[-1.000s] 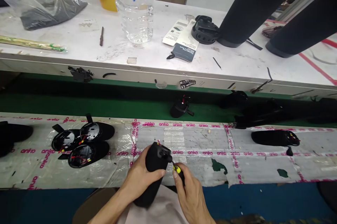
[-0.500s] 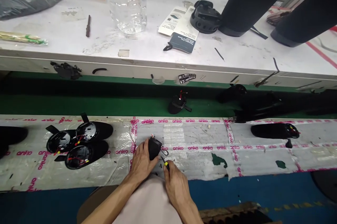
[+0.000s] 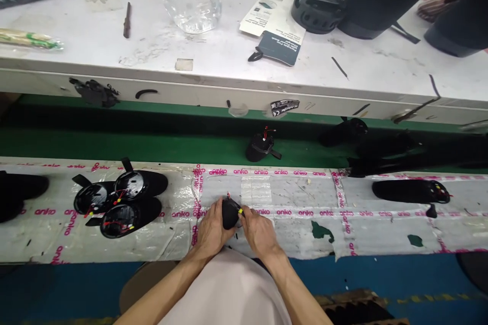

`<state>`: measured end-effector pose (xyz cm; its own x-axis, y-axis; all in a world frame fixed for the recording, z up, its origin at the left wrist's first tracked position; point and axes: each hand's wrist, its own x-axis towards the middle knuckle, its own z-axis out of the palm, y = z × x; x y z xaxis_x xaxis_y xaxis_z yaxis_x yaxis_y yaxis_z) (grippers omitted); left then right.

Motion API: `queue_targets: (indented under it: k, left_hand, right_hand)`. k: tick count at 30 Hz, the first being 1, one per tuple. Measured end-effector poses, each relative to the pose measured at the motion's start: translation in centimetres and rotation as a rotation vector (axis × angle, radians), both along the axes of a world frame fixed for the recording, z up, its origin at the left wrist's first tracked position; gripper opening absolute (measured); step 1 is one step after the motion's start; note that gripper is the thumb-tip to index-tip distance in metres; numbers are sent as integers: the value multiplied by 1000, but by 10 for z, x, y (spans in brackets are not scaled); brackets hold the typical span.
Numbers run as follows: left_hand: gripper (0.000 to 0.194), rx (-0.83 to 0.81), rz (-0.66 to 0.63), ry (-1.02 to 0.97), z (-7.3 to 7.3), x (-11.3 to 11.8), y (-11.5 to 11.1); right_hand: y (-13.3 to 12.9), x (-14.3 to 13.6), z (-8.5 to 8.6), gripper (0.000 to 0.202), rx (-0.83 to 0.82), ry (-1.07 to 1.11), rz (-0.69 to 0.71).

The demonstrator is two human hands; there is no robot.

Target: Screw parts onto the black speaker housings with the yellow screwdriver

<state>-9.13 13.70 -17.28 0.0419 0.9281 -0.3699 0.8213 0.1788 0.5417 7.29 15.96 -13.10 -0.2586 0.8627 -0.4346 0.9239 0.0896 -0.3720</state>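
Over the plastic-covered bench [image 3: 293,193], left hand [image 3: 209,231] and right hand [image 3: 261,231] have come closer together since the earlier frame. Three black housings [image 3: 150,214] lie grouped at left, one single housing [image 3: 404,191] at right. Left grasps one worked housing [image 3: 230,213] before the body; right pinches one yellow-marked tool [image 3: 240,211] at its upper edge. Seemingly edge work is in hand; next move calls for steady holding.

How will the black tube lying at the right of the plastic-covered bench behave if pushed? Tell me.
The black tube may well roll, resting on its rounded side, though the tab jutting from it could stop it. Its wires look easily snagged, being exposed at one end.
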Motion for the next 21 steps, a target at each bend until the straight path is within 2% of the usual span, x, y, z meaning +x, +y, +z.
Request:
queue_targets:
  k: [6,13,16,21]
  left_hand:
    - [88,-6,13,4,-1,-1,-1]
    - [81,-19,51,33,0,9,-3]
    - [83,-33,26,-10,3,4,-2]
    - [74,-82,-1,-112,9,-9,5]
  right_hand:
    - [2,-1,3,22,-4,-56,47]
    - [0,-7,9,23,-15,-129,55]
    - [-1,-5,9,22,-14,-127,67]
    - [-6,2,9,21,-13,-130,47]
